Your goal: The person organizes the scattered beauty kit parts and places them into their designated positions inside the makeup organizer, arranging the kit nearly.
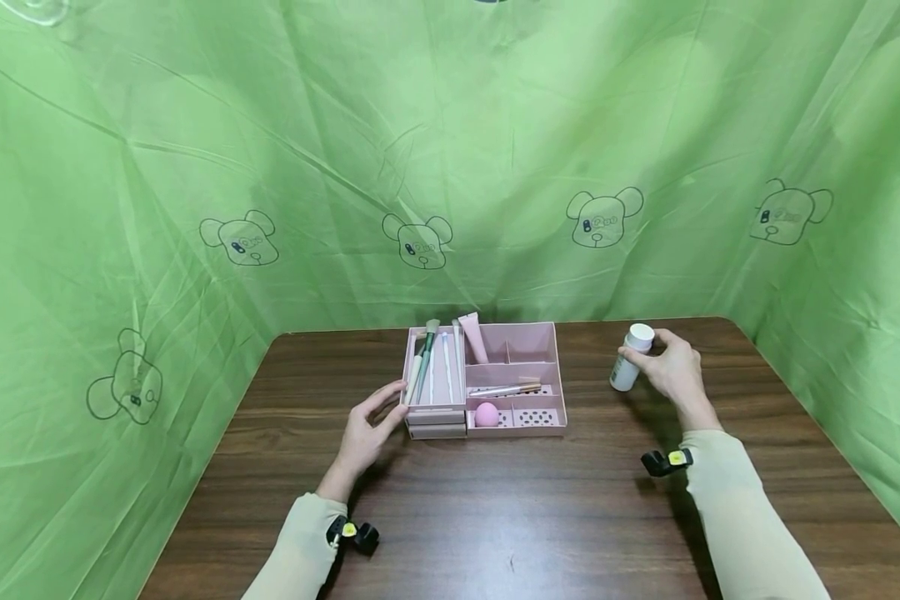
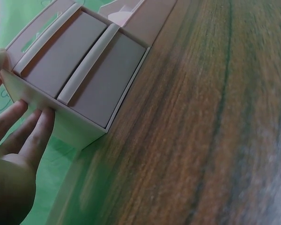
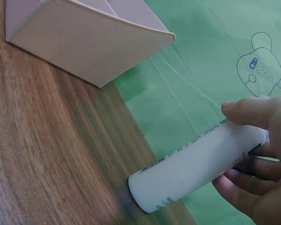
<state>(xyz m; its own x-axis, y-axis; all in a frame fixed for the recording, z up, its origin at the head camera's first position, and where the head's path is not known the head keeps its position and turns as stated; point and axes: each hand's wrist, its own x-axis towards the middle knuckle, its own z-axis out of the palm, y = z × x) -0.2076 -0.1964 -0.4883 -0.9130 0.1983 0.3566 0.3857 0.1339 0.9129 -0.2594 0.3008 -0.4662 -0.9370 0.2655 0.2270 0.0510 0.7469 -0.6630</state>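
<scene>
A pink desk organizer [image 1: 515, 373] stands near the back of the table, with two small drawers [image 2: 89, 61] at its lower left. My left hand [image 1: 365, 429] rests its fingertips against the organizer's left side, the thumb by the top front corner. Off to the right, my right hand [image 1: 675, 369] grips a white bottle [image 3: 192, 168] with printed text near its white cap [image 1: 641, 333], thumb on one side and fingers on the other. The bottle stands slightly tilted, its base at the tabletop.
Makeup brushes [image 1: 426, 367] lean in the organizer's left section. A pink tube [image 1: 473, 337], slim pens [image 1: 506, 389] and a pink sponge ball [image 1: 486, 415] sit in its other compartments. Behind the dark wooden table [image 1: 495, 517] hangs a green curtain [image 1: 495, 167].
</scene>
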